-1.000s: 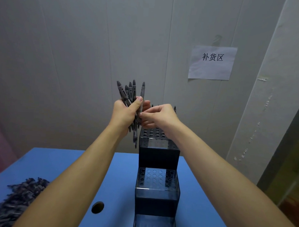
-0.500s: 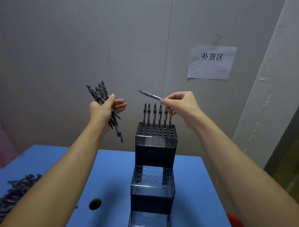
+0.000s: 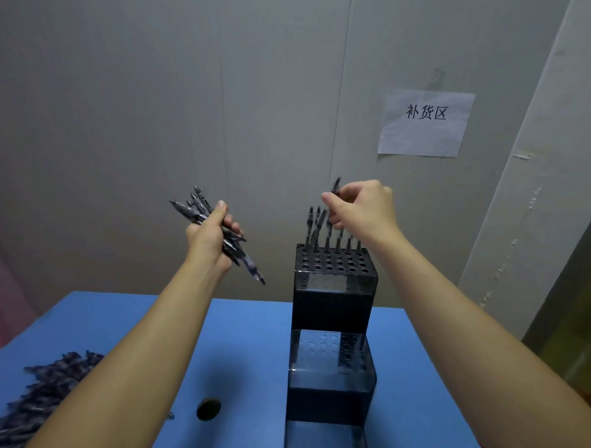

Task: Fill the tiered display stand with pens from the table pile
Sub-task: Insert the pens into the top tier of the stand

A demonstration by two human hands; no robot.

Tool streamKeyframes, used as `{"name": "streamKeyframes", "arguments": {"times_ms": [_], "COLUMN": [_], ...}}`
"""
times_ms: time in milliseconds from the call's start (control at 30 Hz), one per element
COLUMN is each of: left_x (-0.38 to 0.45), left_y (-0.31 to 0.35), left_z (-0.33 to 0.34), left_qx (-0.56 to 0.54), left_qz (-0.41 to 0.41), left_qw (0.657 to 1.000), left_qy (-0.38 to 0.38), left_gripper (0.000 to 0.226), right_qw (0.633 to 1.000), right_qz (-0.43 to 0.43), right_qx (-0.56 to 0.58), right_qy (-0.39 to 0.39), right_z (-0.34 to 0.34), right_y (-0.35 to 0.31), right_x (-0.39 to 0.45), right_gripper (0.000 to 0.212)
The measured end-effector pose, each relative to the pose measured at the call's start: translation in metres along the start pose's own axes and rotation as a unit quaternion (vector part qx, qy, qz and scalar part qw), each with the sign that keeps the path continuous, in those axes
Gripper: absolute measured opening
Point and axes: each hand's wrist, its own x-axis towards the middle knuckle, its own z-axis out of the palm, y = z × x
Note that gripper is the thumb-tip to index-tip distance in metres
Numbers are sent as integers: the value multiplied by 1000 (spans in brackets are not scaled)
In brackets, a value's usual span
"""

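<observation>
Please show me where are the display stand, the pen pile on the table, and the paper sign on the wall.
display stand (image 3: 333, 303): head view, front wall of top tier.
pen pile (image 3: 39, 395): head view, middle of heap.
paper sign (image 3: 425, 134): head view, sheet below the writing.

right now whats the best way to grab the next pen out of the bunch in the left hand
Pinch one upper end where the bunch of pens fans out above the left hand, coming from the right with the right hand. Those ends are spread and free; the middles are wrapped by the grip.
</observation>
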Motion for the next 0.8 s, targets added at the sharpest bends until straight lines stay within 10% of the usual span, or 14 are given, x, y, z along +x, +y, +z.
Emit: {"name": "streamKeyframes", "arguments": {"times_ms": [800], "left_x": [6], "left_y": [1], "left_z": [0], "left_qx": [-42], "left_qz": [-28], "left_qw": [998], "left_qy": [-47], "left_gripper": [30], "right_qw": [952], "right_qz": [63], "right_qx": [-268], "right_qy": [-130], "right_z": [32], "right_y": [-16], "right_x": [-18], "right_gripper": [52]}}
